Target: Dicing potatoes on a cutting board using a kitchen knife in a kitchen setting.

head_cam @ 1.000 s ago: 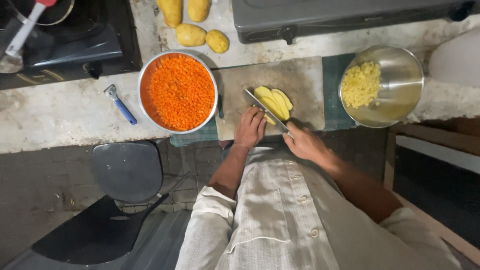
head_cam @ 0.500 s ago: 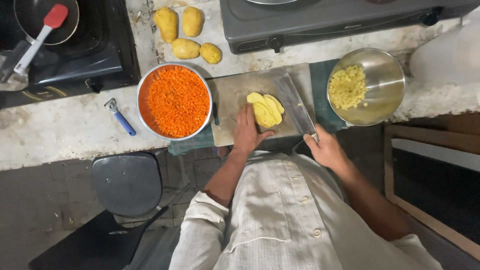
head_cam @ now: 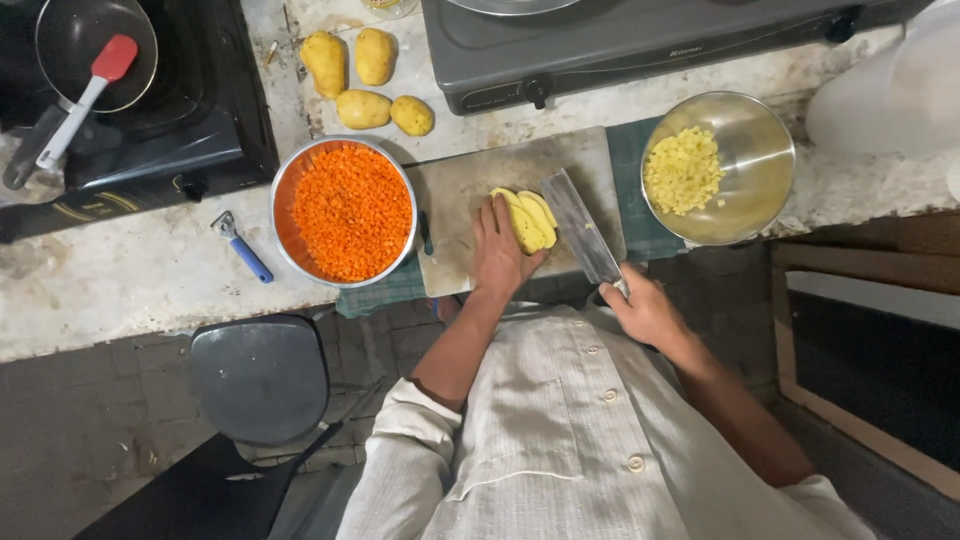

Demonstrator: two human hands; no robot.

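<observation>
A second ago your knife (head_cam: 582,228) lies across the potato slices (head_cam: 530,219); now your right hand (head_cam: 645,312) holds it just right of them, blade flat over the cutting board (head_cam: 462,180). Your left hand (head_cam: 498,250) now presses the stack from its left side.

Kitchen, probably domestic: stove (head_cam: 620,40), chopping board (head_cam: 470,200)

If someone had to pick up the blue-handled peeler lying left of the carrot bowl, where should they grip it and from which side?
Probably by the blue handle of the peeler, coming straight down from above. It lies flat on the bare counter, handle slanting toward the near edge and metal head pointing away. The carrot bowl crowds its right, so pinch across the handle.
</observation>
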